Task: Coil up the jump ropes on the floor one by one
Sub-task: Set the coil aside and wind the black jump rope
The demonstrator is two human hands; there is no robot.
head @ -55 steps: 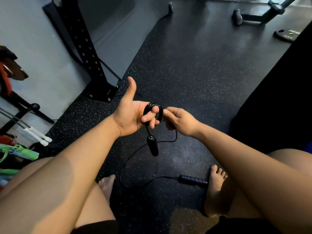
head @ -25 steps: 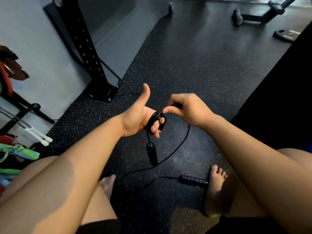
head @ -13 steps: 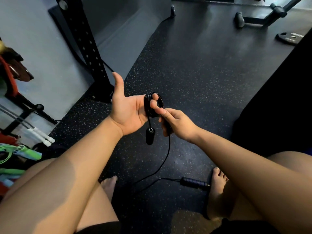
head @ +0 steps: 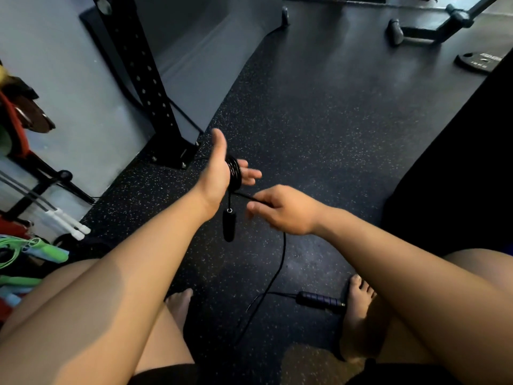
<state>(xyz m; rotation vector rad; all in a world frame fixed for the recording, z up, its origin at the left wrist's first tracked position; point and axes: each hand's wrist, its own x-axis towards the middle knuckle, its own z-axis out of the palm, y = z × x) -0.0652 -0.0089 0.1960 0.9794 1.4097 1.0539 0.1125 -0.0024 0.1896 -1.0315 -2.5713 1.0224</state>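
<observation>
Our left hand (head: 215,176), fingers spread, wears the black jump rope (head: 233,173) coil while our right hand (head: 286,211) pinches its cord.

The person's arms are bare to the elbows, with no sleeves, watch or rings showing. Black shorts (head: 166,375) cover the thighs; both feet (head: 358,315) are bare.

— What's the left hand (head: 215,173) doing?

— Fingers spread, with black jump rope (head: 234,173) wound in loops around them. One handle (head: 229,225) dangles below the palm.

— And the right hand (head: 286,211)?

— Just beside it, pinching the cord, which runs down to the speckled floor (head: 319,129).

— The other handle (head: 320,301)?

— Lying on the floor, next to a bare foot (head: 358,315).
</observation>
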